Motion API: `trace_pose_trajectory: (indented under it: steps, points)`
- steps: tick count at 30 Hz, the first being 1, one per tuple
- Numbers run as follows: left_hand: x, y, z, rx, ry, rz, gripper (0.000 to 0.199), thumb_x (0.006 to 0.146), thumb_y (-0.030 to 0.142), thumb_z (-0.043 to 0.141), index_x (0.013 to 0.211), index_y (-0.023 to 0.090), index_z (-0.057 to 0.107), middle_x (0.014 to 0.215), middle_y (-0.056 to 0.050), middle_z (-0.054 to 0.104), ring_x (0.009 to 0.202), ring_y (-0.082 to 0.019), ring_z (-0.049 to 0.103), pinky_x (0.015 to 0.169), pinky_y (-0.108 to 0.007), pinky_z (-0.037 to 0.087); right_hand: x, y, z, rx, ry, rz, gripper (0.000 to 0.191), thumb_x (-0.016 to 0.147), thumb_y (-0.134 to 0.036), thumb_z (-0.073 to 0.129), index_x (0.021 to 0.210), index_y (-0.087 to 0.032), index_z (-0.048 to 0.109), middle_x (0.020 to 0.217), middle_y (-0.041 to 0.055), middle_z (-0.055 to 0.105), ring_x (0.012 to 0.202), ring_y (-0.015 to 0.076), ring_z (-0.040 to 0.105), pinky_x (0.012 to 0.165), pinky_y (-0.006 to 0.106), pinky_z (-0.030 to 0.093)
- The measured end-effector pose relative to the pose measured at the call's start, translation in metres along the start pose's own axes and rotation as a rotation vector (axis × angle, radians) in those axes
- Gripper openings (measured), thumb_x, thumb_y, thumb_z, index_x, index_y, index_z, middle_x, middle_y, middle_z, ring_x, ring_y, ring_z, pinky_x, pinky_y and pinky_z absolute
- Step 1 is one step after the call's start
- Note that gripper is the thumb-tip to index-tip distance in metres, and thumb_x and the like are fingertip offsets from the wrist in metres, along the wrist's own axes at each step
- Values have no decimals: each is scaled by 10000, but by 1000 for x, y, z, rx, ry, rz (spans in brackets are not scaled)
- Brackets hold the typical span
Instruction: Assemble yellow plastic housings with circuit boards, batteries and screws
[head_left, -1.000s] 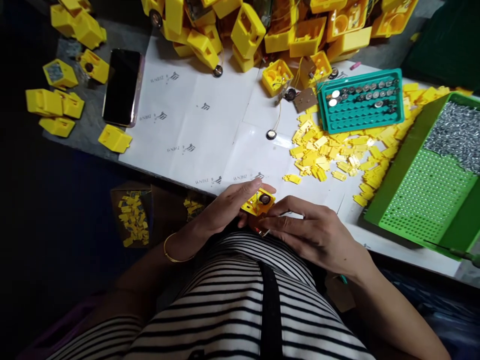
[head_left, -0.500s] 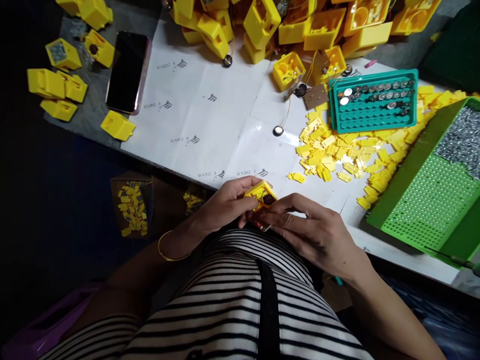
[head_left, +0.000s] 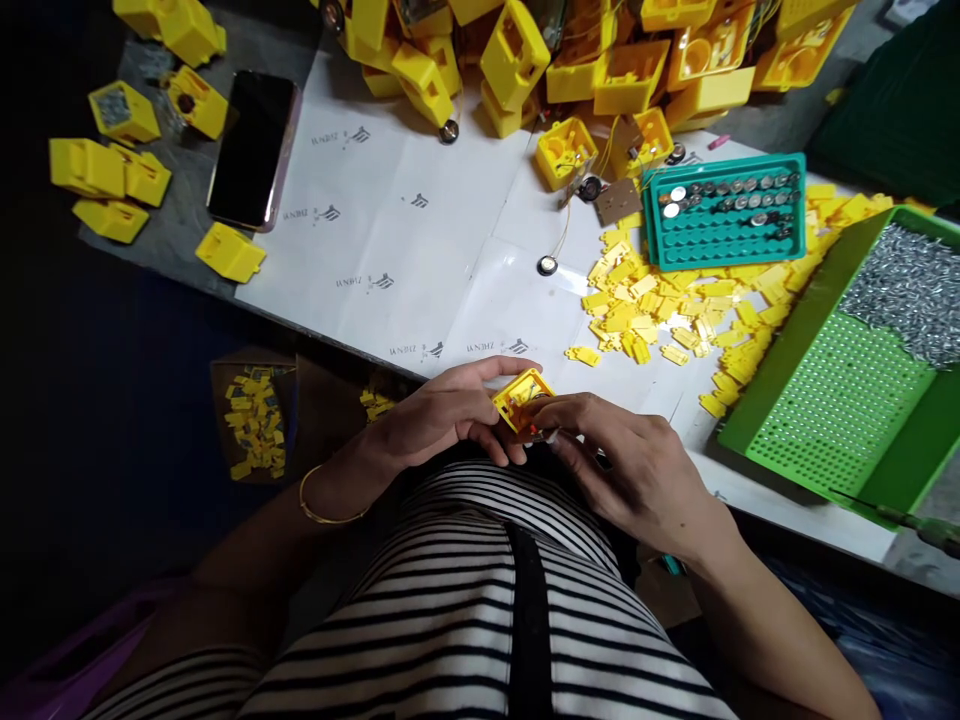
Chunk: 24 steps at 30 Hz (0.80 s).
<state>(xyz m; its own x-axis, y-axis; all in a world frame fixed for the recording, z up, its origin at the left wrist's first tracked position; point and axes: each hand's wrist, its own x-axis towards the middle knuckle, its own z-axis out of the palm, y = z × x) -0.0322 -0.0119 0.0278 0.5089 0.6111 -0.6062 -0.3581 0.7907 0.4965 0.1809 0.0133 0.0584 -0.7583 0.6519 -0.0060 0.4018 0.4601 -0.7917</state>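
Note:
My left hand grips a small yellow plastic housing by its side, just over my lap at the table's front edge. The housing's hollow side faces up, and small parts show inside. My right hand is closed around a small brown circuit board with a red spot on it, at the housing's lower right edge. The right fingers cover part of both the board and the housing. Whether wires join the two cannot be made out.
Yellow housings are heaped at the back. Small yellow covers lie around a teal tray of round metal parts. A green basket at right holds screws. A phone lies at left; a box stands below.
The dark round part seen inside the housing is now mostly covered by my right fingers. My right hand has shifted over the housing, and the left fingers have spread. The view has shifted slightly.

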Motion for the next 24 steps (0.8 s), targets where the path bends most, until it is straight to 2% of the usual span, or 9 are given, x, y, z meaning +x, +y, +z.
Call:
trace_pose_trajectory:
  steps: [3,6,11,13,15,18,21,24]
  points:
    - [-3,-2,1,6,-1,11,601,765,152,610,1329,126,406,793,-46,690,646,-162,696,589,-241,554,0,0,1,-41,1,-16,136,960,-183,470,1067,-175,554,1008,70,703,838,148,688,693,251,556]
    - [-4,-4,4,33,6,44,573,793,211,630,1317,122,415,757,-36,681,620,-156,684,558,-233,539,1,1,2,-51,9,-58,134,957,-176,462,1057,-181,552,982,63,708,823,144,685,679,251,550]
    - [-1,-9,6,220,116,193,426,818,222,594,1223,131,498,748,-18,653,575,-109,603,472,-188,437,0,4,4,-14,31,-120,154,944,-149,474,1070,-183,558,1039,68,714,915,149,688,747,261,560]
    - [0,-9,5,321,173,257,326,836,199,563,1158,153,554,776,-3,634,602,-82,558,514,-181,431,0,5,7,-15,21,-126,162,944,-144,481,1076,-179,567,1058,67,716,946,154,689,775,268,564]
    - [-1,-9,5,385,186,288,268,842,166,542,1103,164,601,852,-7,630,712,-84,561,626,-185,460,-2,5,10,-16,39,-125,167,942,-139,487,1082,-175,570,1053,65,718,946,154,693,786,269,567]
    - [-2,-9,4,274,97,246,285,830,164,524,1098,161,621,976,-33,635,886,-117,585,776,-213,482,-4,6,15,14,103,-118,181,928,-116,510,1094,-171,561,1049,63,717,948,142,694,814,249,564]
    - [-2,-9,5,89,50,174,377,788,200,539,1158,145,581,980,-49,634,777,-122,602,645,-225,506,-5,6,18,49,131,-113,196,920,-93,519,1097,-171,550,1088,67,708,985,133,688,847,233,559]
    - [0,-12,8,98,109,193,414,761,188,549,1171,129,542,884,-33,628,593,-84,553,501,-201,454,-5,6,20,50,146,-109,193,923,-89,513,1090,-180,543,1091,65,707,984,129,689,838,231,564]
